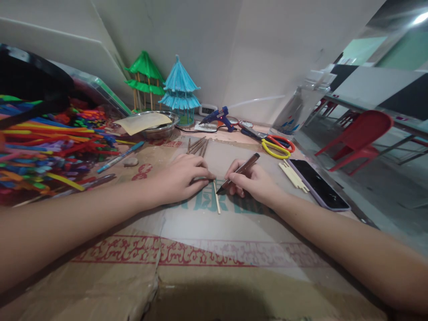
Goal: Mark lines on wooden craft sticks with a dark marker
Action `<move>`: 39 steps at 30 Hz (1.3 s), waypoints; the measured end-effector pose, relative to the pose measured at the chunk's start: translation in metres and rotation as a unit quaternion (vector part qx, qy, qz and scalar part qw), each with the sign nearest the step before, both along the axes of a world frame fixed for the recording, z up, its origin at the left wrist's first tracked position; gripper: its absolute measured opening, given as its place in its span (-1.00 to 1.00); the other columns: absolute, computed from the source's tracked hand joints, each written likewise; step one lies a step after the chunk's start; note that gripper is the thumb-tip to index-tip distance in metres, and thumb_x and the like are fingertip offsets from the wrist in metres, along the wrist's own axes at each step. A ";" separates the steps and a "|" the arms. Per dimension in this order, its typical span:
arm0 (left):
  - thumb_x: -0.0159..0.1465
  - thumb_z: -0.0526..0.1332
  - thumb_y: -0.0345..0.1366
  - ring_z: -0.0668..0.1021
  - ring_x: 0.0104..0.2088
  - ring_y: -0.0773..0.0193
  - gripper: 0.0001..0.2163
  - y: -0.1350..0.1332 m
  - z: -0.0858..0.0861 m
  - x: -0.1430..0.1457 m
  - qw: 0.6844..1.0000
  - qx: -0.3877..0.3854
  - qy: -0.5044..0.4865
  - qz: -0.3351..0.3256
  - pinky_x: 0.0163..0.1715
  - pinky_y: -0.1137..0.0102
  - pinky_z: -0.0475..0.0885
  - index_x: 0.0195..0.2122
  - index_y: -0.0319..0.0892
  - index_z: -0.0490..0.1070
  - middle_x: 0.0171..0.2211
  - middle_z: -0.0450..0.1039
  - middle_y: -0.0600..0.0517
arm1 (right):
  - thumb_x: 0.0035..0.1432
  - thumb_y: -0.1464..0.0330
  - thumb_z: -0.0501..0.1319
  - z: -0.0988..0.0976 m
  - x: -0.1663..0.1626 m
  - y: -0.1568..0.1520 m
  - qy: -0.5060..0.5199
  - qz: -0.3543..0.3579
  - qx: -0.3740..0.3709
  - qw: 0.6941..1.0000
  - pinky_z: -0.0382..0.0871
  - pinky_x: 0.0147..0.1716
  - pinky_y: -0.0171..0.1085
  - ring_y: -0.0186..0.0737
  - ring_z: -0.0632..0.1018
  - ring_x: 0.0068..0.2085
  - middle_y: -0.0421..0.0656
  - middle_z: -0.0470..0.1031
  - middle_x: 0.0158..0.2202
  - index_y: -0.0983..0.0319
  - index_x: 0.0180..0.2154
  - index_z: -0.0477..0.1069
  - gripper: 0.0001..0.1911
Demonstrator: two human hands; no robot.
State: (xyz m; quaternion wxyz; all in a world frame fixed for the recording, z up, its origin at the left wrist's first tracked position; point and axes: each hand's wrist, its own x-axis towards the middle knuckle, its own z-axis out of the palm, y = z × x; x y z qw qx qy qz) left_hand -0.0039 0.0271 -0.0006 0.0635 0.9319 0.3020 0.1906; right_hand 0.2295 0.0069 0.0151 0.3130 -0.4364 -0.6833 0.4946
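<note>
On the cardboard-covered table lies a thin pale wooden stick (217, 203). The fingertips of my left hand (183, 177) pin its far end down, with the fingers close together. In a writing grip, my right hand (252, 182) holds a brown marker pen (247, 164), its dark tip touching or very near the middle of the stick. Several brown sticks (200, 146) lie just beyond my left hand, partly hidden by it. To the right of my right hand is a small group of pale sticks (294, 177).
Colourful pipe cleaners (43, 151) pile up at the left. Green (144, 80) and blue (180, 89) model pavilions stand behind a metal bowl (160, 129). A glue gun (219, 117), scissors (276, 145), a phone (317, 183) and a clear plastic container (296, 109) line the back and right.
</note>
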 end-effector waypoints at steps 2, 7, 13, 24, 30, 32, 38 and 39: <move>0.41 0.09 -0.22 0.47 -0.08 0.13 -0.74 0.000 0.000 0.000 1.000 -0.001 0.000 -0.003 -0.08 0.22 0.29 -0.02 -0.05 0.55 -0.14 0.46 -0.03 | 0.13 0.27 0.21 -0.001 -0.001 0.001 0.001 -0.017 0.021 1.000 0.20 -0.66 -0.41 -0.42 0.34 -0.66 -0.26 0.47 -0.61 0.22 -0.35 0.30 -0.84; 0.41 0.09 -0.23 0.47 -0.08 0.13 -0.74 0.000 0.001 0.001 1.000 0.000 0.000 -0.005 -0.08 0.23 0.29 -0.01 -0.06 0.54 -0.13 0.46 -0.04 | 0.20 0.27 0.19 -0.002 -0.002 0.003 -0.003 -0.055 0.048 0.997 0.21 -0.64 -0.41 -0.43 0.36 -0.64 -0.28 0.46 -0.56 0.22 -0.31 0.31 -0.85; 0.42 0.08 -0.23 0.47 -0.08 0.13 -0.73 0.000 0.000 0.000 1.000 -0.002 -0.002 -0.007 -0.08 0.23 0.29 0.00 -0.05 0.54 -0.14 0.46 -0.04 | 0.14 0.28 0.21 0.001 -0.001 0.001 -0.007 -0.028 0.018 0.999 0.21 -0.66 -0.40 -0.42 0.34 -0.65 -0.26 0.46 -0.60 0.21 -0.36 0.30 -0.85; 0.41 0.08 -0.24 0.46 -0.09 0.13 -0.73 0.001 -0.001 0.000 1.000 0.008 0.002 -0.012 -0.09 0.23 0.28 0.02 -0.02 0.53 -0.14 0.45 -0.03 | 0.17 0.26 0.19 -0.001 -0.003 0.002 -0.007 -0.061 0.046 0.997 0.18 -0.66 -0.41 -0.42 0.35 -0.65 -0.28 0.45 -0.58 0.21 -0.33 0.30 -0.85; 0.41 0.09 -0.24 0.47 -0.09 0.13 -0.73 0.001 -0.001 0.001 1.000 0.009 0.000 -0.014 -0.10 0.23 0.28 0.02 -0.02 0.53 -0.14 0.45 -0.03 | 0.18 0.29 0.18 0.002 -0.003 0.001 -0.014 -0.061 0.034 0.997 0.20 -0.65 -0.41 -0.43 0.35 -0.66 -0.27 0.44 -0.59 0.22 -0.36 0.30 -0.87; 0.42 0.08 -0.23 0.46 -0.10 0.13 -0.72 0.001 -0.001 0.001 1.000 0.007 0.001 -0.012 -0.10 0.23 0.28 0.02 -0.02 0.53 -0.15 0.45 -0.03 | 0.17 0.29 0.18 0.002 -0.002 0.000 -0.015 -0.047 0.022 0.999 0.20 -0.66 -0.41 -0.43 0.34 -0.66 -0.26 0.46 -0.59 0.22 -0.37 0.29 -0.86; 0.42 0.08 -0.22 0.47 -0.09 0.13 -0.72 0.001 -0.001 0.001 1.000 0.005 0.003 -0.012 -0.09 0.23 0.29 0.02 -0.02 0.53 -0.14 0.45 -0.03 | 0.17 0.27 0.18 -0.001 -0.001 0.002 -0.008 -0.030 0.026 0.999 0.19 -0.67 -0.40 -0.43 0.34 -0.67 -0.26 0.46 -0.59 0.22 -0.36 0.29 -0.84; 0.42 0.08 -0.22 0.47 -0.09 0.13 -0.72 0.001 -0.001 0.001 1.000 0.006 0.003 -0.012 -0.09 0.23 0.29 0.02 -0.02 0.53 -0.14 0.45 -0.03 | 0.18 0.27 0.18 -0.001 -0.001 0.002 -0.008 -0.036 0.033 0.999 0.19 -0.66 -0.40 -0.43 0.34 -0.67 -0.27 0.45 -0.59 0.22 -0.35 0.29 -0.84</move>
